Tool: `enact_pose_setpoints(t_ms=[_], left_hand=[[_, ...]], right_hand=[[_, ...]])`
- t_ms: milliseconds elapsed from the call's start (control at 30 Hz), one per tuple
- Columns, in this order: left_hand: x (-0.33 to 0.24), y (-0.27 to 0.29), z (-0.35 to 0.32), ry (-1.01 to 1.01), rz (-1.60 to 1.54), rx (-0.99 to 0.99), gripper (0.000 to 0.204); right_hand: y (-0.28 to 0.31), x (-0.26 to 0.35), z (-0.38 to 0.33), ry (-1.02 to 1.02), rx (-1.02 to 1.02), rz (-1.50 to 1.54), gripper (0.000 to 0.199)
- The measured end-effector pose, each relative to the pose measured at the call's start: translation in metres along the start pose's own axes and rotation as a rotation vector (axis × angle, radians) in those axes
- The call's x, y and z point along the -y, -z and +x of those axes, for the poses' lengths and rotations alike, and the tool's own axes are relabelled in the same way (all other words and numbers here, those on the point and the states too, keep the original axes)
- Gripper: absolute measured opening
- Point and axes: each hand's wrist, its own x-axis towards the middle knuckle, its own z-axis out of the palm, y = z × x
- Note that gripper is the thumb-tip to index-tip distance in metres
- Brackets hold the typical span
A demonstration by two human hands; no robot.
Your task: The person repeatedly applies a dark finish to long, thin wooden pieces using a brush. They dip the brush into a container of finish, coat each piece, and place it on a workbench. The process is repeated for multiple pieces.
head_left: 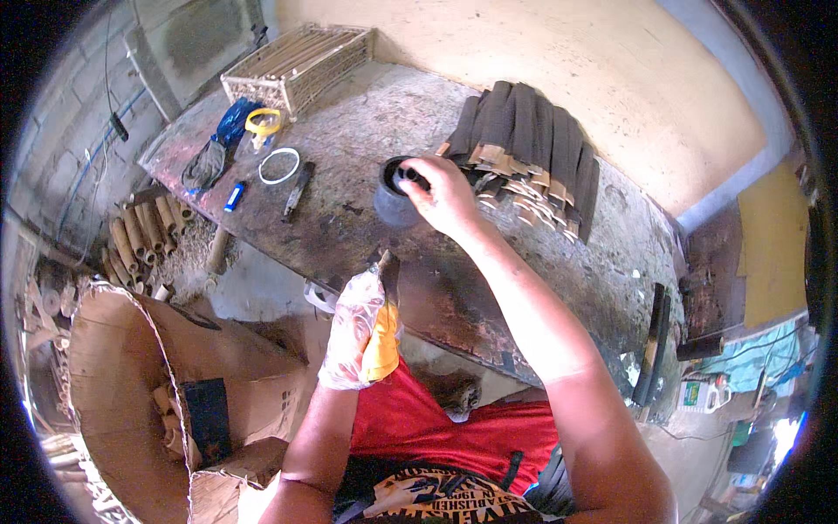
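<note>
Workshop walls (559, 44) rise behind a broad, stained table (611, 271), its far edge well beyond a dark round pot (394, 210). A wicker crate (339, 77) of slender sticks sits beyond the pot to its left; a fanned stack of blackened strips (528, 131), pale wood showing at their near ends, lies just to its right. On the near side of the pot, a worker's left hand (359, 327), wrapped in clear plastic with yellow material showing, closes around a short dark piece (389, 275), its tip pointing toward the pot but apart from it. Bare fingers of the right hand (441, 194) curl in at the pot's mouth; whether they grip something dark there cannot be told. The step appears to be dipping into the pot to coat or blacken the piece; the next move likely calls for bringing the right hand across to the steadily held piece.
</note>
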Motion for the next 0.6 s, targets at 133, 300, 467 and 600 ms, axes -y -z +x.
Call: enact_pose_setpoints(t_ms=[133, 300, 467, 600], left_hand=[[-0.014, 0.009, 0.006, -0.203, 0.296, -0.037, 0.025], [-0.025, 0.008, 0.012, -0.086, 0.117, 0.000, 0.027], [-0.021, 0.007, 0.012, -0.097, -0.008, -0.012, 0.030], [-0.019, 0.010, 0.017, -0.132, 0.006, -0.018, 0.033]], right_hand=[[0.009, 0.008, -0.021, 0.008, 0.007, -0.010, 0.030], [0.011, 0.009, -0.036, 0.044, -0.025, 0.024, 0.039], [0.006, 0.007, -0.039, 0.104, -0.061, -0.049, 0.039], [0.005, 0.006, -0.039, 0.093, -0.090, -0.017, 0.034]])
